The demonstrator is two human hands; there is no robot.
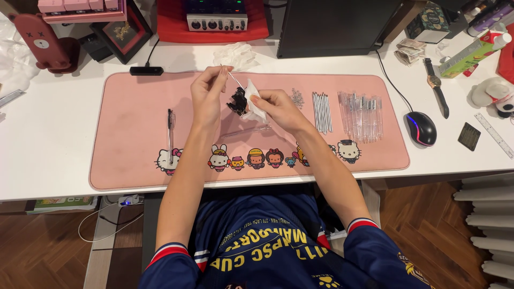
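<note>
My left hand point(208, 91) pinches a thin pen refill point(234, 79) and holds it slanted above the pink desk mat point(128, 160). My right hand point(277, 107) grips a white tissue point(254, 104) with small black pen parts point(237, 101) against it. Both hands meet over the mat's upper middle. A clear pen barrel point(246, 130) lies on the mat just below them. An assembled pen point(170, 128) lies to the left.
Right of my hands lie small springs point(297, 98), a row of refills point(322, 111) and a row of clear barrels point(360, 115). A mouse point(421, 128), watch point(436, 85), ruler point(493, 134) and monitor base point(332, 27) sit on the white desk.
</note>
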